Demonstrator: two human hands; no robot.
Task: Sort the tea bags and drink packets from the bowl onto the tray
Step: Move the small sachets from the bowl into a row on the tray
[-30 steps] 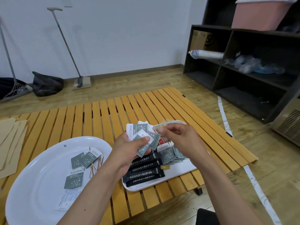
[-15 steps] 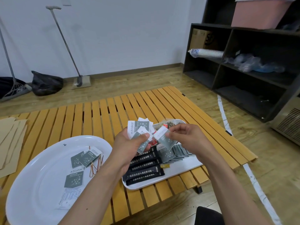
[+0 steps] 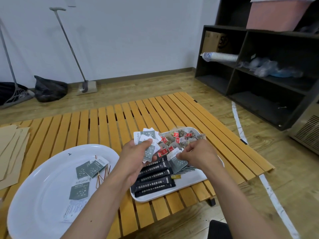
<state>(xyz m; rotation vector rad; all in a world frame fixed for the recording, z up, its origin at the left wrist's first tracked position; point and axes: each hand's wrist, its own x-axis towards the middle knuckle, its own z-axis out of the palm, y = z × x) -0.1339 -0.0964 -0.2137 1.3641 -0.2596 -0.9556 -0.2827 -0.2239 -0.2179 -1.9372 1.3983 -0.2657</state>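
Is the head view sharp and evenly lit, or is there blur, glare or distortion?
Head view: soft, even light with no harsh glare; the text on the black stick packets reads clearly, so the centre is sharp; the wide lens bends the shelf unit and the white bowl near the edges.

Single view only: head-worn wide-angle camera, looking forward and down from above the slatted wooden table [image 3: 120, 118]. Forearms enter from the bottom edge; left hand [image 3: 138, 157] and right hand [image 3: 198, 156] sit just below frame centre, close to the lens. White bowl [image 3: 34, 195] fills the lower left, tray [image 3: 189, 183] centre right. Straight lines bow toward the edges. The back wall and leaning mop [image 3: 72, 49] occupy the upper left, dark shelving [image 3: 259, 66] the upper right. No second view to overlap.
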